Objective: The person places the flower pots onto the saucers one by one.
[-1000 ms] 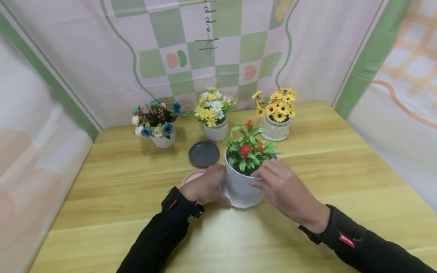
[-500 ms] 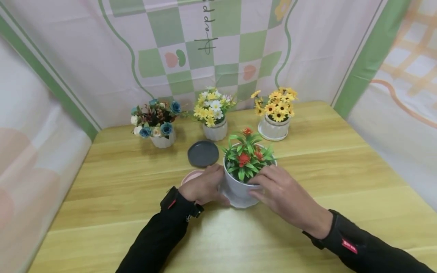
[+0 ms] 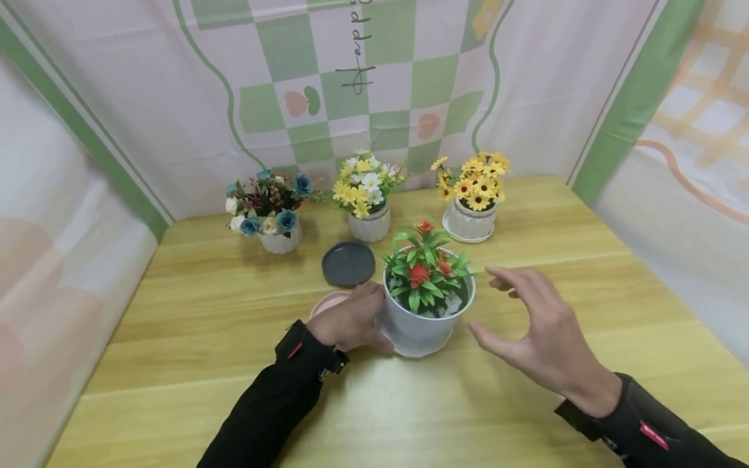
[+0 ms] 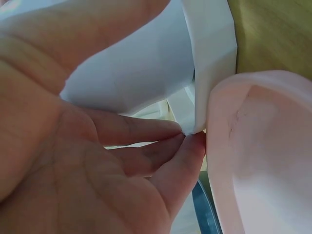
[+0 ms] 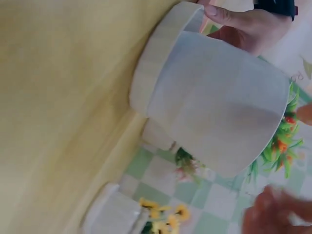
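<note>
A white flowerpot (image 3: 417, 325) stands in a white saucer (image 3: 418, 351) with an angular edge, near the middle of the table. The pot holds a leafy green plant with red flowers (image 3: 419, 275) and pale pebbles. My left hand (image 3: 354, 318) holds the saucer at its left side, thumb at the front edge. In the left wrist view its fingertips meet the rim of the white saucer (image 4: 214, 48). My right hand (image 3: 544, 338) is in the air right of the pot, thumb and fingers spread apart, holding nothing. The right wrist view shows the pot (image 5: 214, 92) from the side.
A pink saucer (image 3: 325, 301) lies partly behind my left hand, with a dark grey saucer (image 3: 348, 264) beyond it. Along the back stand pots of blue and white roses (image 3: 279, 242), yellow and white daisies (image 3: 371, 226), and orange-yellow flowers (image 3: 471, 224). A patterned curtain (image 3: 386, 84) hangs behind.
The right hand has let go of the pot's rim and moved away to the right, its fingers spreading. The pot has come down slightly in the saucer. My left hand has stayed put.
</note>
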`<state>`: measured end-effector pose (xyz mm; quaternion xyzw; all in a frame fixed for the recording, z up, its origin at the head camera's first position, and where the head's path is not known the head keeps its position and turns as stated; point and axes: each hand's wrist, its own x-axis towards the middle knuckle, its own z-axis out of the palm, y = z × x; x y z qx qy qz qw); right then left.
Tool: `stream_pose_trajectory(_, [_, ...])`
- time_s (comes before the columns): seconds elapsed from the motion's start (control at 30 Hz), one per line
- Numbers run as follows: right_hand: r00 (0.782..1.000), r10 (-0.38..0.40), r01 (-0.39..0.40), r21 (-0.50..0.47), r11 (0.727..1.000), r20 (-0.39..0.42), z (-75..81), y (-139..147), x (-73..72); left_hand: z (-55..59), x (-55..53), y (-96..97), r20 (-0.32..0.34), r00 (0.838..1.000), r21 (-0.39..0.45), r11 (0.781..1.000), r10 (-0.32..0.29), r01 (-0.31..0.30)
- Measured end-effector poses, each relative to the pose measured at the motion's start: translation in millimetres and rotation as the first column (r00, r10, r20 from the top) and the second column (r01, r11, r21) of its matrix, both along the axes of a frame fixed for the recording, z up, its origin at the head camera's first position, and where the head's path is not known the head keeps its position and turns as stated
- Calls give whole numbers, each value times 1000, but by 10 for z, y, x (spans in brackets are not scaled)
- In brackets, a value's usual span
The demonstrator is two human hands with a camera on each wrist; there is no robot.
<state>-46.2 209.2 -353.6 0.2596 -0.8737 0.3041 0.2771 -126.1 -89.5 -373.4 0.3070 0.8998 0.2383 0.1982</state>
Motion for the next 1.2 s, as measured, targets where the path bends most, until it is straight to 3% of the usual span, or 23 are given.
stream_pose_trajectory(0.07, [985, -38, 31, 43, 999, 169, -31, 36, 11, -136, -68, -11, -23, 1000, -3, 1000, -13, 13])
stream_pose_trajectory(0.1, [963, -55, 36, 78, 996, 263, -47, 46, 16, -220, -107, -20, -36, 999, -6, 1000, -17, 17])
stream_pose_trajectory(0.17, [893, -88, 25, 147, 989, 441, -85, 48, 26, -356, -167, -29, -54, 998, -15, 1000, -18, 17])
stream_pose_trajectory(0.23, [831, -89, -18, 187, 982, 548, -148, 28, 19, -355, -166, -27, -48, 999, -17, 1000, -18, 17])
stream_pose_trajectory(0.27, [811, -78, -42, 190, 981, 580, -186, 7, 11, -339, -154, -27, -43, 999, -15, 1000, -15, 14])
stream_pose_trajectory(0.33, [792, -35, -83, 164, 983, 609, -267, -57, -16, -272, -117, -20, -39, 999, -18, 1000, -14, 14])
stream_pose_trajectory(0.5, [792, 84, -145, 52, 988, 605, -404, -227, -99, -38, 9, -6, -31, 999, 5, 1000, -16, 16])
stream_pose_trajectory(0.63, [800, 102, -133, 10, 991, 592, -442, -303, -132, 111, 55, 16, -11, 1000, 44, 999, -24, 25])
stream_pose_trajectory(0.73, [797, 101, -117, -12, 993, 595, -458, -345, -146, 110, 15, 10, -9, 998, 79, 995, -55, 56])
stream_pose_trajectory(0.87, [794, 93, -101, -21, 995, 601, -469, -388, -174, 102, -34, -18, 41, 997, 102, 993, -64, 59])
stream_pose_trajectory(0.9, [796, 93, -98, -24, 995, 598, -471, -399, -187, 53, -65, -37, 30, 997, 102, 993, -68, 65])
stream_pose_trajectory(1.0, [808, 97, -88, -43, 995, 581, -483, -431, -230, 42, -83, -58, 26, 998, 94, 994, -51, 48])
stream_pose_trajectory(1.07, [820, 97, -83, -51, 995, 565, -493, -448, -249, -139, -164, -72, -32, 998, 98, 993, -61, 64])
stream_pose_trajectory(1.2, [843, 94, -83, -45, 996, 530, -507, -484, -261, -95, -110, -37, -6, 1000, 87, 996, -10, 10])
